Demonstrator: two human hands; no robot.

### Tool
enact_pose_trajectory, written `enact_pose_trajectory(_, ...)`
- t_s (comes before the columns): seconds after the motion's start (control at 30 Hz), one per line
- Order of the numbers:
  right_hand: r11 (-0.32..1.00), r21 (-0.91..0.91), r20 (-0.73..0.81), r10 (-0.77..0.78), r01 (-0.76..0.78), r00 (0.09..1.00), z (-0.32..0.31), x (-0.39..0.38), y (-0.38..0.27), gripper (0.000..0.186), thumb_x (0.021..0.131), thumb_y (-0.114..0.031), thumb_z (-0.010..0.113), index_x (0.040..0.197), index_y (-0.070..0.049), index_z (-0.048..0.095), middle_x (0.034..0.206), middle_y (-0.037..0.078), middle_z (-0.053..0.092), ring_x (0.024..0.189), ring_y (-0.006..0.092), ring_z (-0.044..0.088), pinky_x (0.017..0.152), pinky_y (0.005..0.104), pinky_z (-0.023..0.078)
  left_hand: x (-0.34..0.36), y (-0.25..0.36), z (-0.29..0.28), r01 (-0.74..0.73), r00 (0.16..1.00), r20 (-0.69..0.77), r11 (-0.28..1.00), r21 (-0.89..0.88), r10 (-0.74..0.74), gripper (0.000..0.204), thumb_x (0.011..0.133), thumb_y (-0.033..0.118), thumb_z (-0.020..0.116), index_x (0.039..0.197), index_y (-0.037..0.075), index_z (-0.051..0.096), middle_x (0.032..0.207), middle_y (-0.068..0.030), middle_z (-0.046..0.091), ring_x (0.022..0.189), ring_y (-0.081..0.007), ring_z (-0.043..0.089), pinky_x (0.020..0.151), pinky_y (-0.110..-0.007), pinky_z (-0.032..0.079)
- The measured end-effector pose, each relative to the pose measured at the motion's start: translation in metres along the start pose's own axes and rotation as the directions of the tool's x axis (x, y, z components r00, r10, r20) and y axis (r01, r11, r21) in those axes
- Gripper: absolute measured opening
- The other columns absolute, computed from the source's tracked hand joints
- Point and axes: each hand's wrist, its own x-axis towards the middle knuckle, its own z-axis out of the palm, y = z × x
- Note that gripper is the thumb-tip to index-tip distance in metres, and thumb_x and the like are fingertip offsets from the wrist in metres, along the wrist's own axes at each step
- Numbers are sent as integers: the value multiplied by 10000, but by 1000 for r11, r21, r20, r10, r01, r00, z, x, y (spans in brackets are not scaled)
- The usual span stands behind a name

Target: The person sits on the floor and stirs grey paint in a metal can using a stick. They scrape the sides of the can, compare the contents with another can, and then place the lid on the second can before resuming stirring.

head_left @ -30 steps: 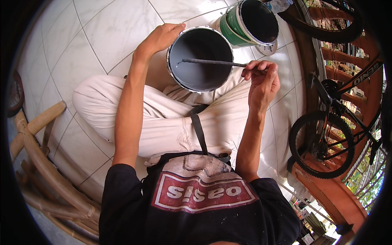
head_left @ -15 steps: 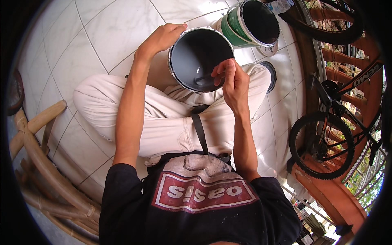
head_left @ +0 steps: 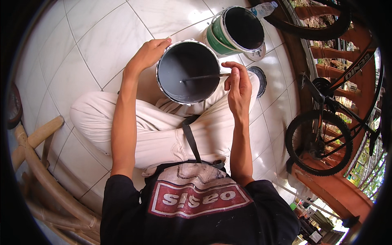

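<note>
A bucket (head_left: pixel 191 48) of dark grey paint (head_left: pixel 173 77) stands before my crossed legs, its pale rim smeared. On the rim's left side rests my left hand (head_left: pixel 151 54), fingers curled against it and thumb side up; its hold on the bucket is partly hidden. My right hand (head_left: pixel 239 86), just right of the bucket, grips a thin dark stick (head_left: pixel 209 76) between thumb and fingers. The stick slants across the opening, and its far end dips into the paint near the middle.
Beyond the bucket to the right stands a green and white pail (head_left: pixel 215 40) with a dark inside. A plastic bottle (head_left: pixel 263 10) lies behind it. A round dark lid (head_left: pixel 258 81) is near my knee. Bicycle (head_left: pixel 319 143) at right; bamboo furniture (head_left: pixel 53 175) at left.
My right hand has moved from over the bucket's opening to outside its right edge, and the stick now lies more level. My left hand stays at the rim. The whole view has shifted slightly.
</note>
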Motion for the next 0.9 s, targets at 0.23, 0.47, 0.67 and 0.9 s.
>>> enact_pose_trajectory(0.23,998,-50,-338,13,-31,941,-72,55,65,552,1217,-446,430,1324,19,708,1319,137,740,854,131,643,780,286,528,2,10,-7,-57,997,-56,995,-79,53,465,1181,362,516,1298,-12,765,1193,-133,804,1099,-224,717,1022,-365,536)
enact_pose_trajectory(0.47,964,266,-471,139,-10,871,-103,165,121,774,1199,-588,209,1547,-2,576,1560,201,603,1490,339,526,1252,497,361,-72,144,44,-472,843,-422,834,-286,332,434,1110,107,611,1521,-27,582,1414,-174,684,1319,-240,643,1140,-384,490)
enact_pose_trajectory(0.67,868,490,-109,-25,75,994,-120,249,151,855,1175,-634,97,1620,-42,523,1657,200,537,1609,332,382,1367,459,157,-70,207,213,-238,959,-277,674,-700,52,1130,976,237,836,1709,-65,32,1768,-313,72,1661,-458,134,1344,-576,171)
enact_pose_trajectory(0.9,711,663,223,111,-234,968,-100,263,139,828,1177,-657,268,1630,-7,510,1534,170,648,1404,296,634,1258,404,455,31,162,288,-220,766,-636,891,-398,-95,1472,802,242,983,1684,-111,-143,1757,-390,3,1676,-487,45,1371,-520,85)
